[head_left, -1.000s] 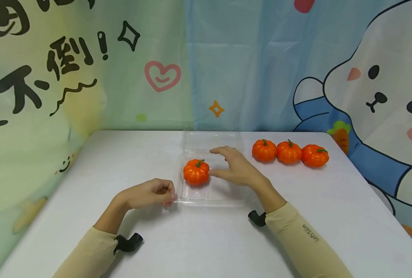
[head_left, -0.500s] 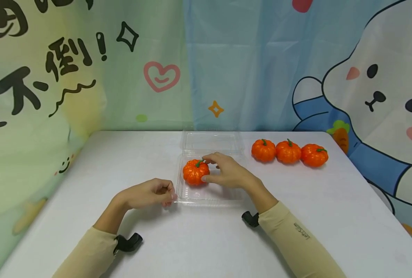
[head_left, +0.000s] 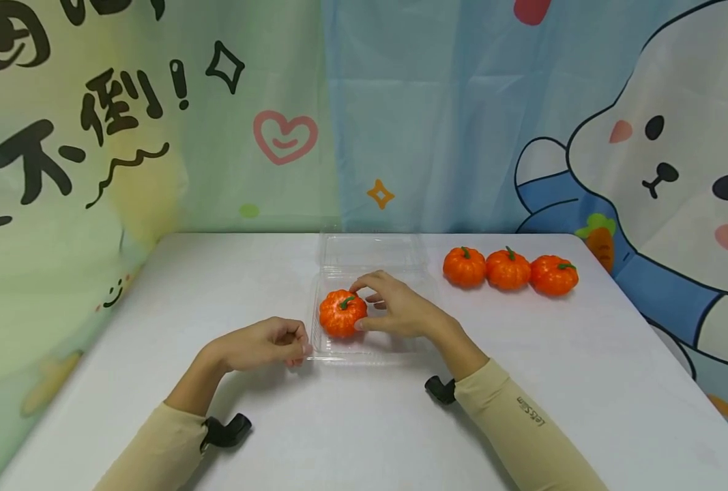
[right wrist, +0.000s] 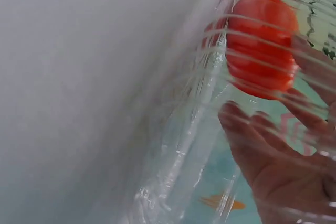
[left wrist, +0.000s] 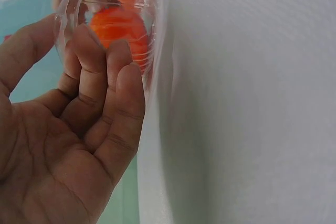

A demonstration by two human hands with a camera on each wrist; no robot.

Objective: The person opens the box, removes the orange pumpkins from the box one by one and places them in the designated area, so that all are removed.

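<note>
An orange toy pumpkin [head_left: 341,315] with a green stem sits in the left part of a clear plastic box [head_left: 388,354], whose lid [head_left: 372,251] lies folded back. My right hand [head_left: 397,307] reaches over the box. Its index fingertip touches the pumpkin's upper right side and the thumb is at its lower right edge; they are spread, not closed round it. My left hand [head_left: 271,341] pinches the box's near left corner, with the other fingers curled. In the left wrist view the thumb meets the clear rim [left wrist: 62,17]. Ridged plastic partly blurs the pumpkin [right wrist: 262,45] in the right wrist view.
Farther right on the white table [head_left: 492,423], three more orange pumpkins stand in a row: one on the left [head_left: 464,266], one in the middle [head_left: 507,269], one on the right [head_left: 553,275]. A printed cloth [head_left: 437,123] hangs behind the table's back edge.
My right hand has moved left from beside the pumpkin onto its right side. The pumpkin has shifted slightly left and toward me in the box. My left hand has stayed at the corner.
</note>
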